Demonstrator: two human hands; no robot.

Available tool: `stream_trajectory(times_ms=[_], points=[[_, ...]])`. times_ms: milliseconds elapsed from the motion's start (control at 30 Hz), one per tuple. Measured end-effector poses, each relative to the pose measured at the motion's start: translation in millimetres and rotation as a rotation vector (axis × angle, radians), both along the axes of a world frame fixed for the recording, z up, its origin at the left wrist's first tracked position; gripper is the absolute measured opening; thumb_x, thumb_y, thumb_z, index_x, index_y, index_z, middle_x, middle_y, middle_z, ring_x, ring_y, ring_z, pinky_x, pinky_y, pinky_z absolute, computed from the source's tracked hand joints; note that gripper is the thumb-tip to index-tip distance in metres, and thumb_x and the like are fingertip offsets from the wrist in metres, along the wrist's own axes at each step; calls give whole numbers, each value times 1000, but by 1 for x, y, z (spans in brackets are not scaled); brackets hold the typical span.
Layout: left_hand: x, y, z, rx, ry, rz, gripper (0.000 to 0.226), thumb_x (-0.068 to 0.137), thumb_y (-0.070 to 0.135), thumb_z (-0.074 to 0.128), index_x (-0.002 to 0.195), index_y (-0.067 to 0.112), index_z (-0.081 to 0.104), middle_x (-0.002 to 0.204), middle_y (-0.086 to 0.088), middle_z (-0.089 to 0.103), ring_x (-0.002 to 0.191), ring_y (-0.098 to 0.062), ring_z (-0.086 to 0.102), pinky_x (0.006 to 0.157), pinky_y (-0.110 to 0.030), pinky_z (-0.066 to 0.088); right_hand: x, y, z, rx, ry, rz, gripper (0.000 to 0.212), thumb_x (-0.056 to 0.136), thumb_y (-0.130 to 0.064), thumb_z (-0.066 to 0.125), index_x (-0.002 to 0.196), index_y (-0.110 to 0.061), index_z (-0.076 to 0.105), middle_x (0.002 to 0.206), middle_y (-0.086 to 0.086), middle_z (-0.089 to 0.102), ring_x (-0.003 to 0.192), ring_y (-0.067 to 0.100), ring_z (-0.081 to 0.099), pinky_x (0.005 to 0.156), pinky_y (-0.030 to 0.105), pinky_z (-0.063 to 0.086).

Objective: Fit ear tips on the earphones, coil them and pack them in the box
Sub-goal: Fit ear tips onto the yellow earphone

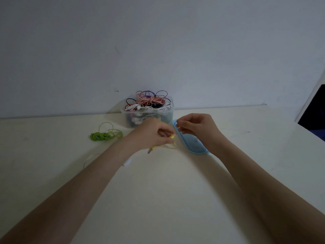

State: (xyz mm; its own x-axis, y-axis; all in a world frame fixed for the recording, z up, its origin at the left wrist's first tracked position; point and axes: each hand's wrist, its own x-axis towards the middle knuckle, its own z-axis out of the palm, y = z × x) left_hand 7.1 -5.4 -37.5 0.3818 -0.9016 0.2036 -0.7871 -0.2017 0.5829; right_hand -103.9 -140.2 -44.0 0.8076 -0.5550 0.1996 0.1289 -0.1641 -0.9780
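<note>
My left hand (154,133) pinches a yellow earbud (172,136) of a yellow earphone whose thin cable (167,147) and jack plug (150,150) lie on the table just under the hand. My right hand (195,128) hovers beside it with fingertips pinched together over the near end of a blue lid (193,146); whatever it pinches is too small to see. A clear plastic box (165,117) full of tangled earphones stands behind both hands by the wall.
A coiled green earphone (103,135) lies on the cream table (158,191) to the left. A white earphone cable and remote (127,162) run under my left forearm. The wall is close behind; a dark opening is at far right.
</note>
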Motion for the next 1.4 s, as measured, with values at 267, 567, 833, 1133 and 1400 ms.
stream_trajectory(times_ms=[267, 567, 833, 1133, 1400], points=[[17, 24, 18, -64, -17, 139, 26, 83, 12, 66, 109, 12, 67, 86, 4, 66, 69, 8, 59, 68, -3, 42, 8, 5, -8, -299, 131, -6, 13, 82, 1, 64, 74, -7, 68, 59, -2, 63, 49, 2, 59, 58, 15, 51], [33, 40, 5, 232, -144, 300, 41, 86, 9, 60, 126, 17, 55, 124, -5, 58, 114, -22, 53, 92, -25, 40, 9, 7, -11, -583, 230, -57, 15, 85, -1, 59, 89, -6, 72, 77, 2, 66, 49, -7, 55, 59, 2, 42], [40, 34, 3, 130, -120, 389, 19, 82, 8, 63, 86, 19, 48, 89, -1, 56, 75, -18, 50, 61, -26, 38, 8, 6, -15, -684, 214, -123, 21, 84, 4, 57, 99, -4, 70, 86, 5, 65, 74, 12, 57, 66, 5, 39], [33, 34, 16, -140, 76, 259, 25, 79, 2, 62, 77, 20, 45, 81, 4, 52, 61, -10, 48, 56, -23, 36, 9, 2, -15, -567, 160, -147, 15, 82, 1, 62, 88, -10, 70, 66, -2, 64, 50, -10, 56, 60, 3, 44], [23, 29, 11, -250, 601, 234, 12, 93, 23, 47, 83, 18, 42, 78, 7, 59, 79, -19, 69, 84, -34, 38, 11, 4, -16, -546, 162, -134, 14, 83, -2, 62, 88, -12, 71, 68, -4, 64, 53, -10, 57, 63, 7, 46]])
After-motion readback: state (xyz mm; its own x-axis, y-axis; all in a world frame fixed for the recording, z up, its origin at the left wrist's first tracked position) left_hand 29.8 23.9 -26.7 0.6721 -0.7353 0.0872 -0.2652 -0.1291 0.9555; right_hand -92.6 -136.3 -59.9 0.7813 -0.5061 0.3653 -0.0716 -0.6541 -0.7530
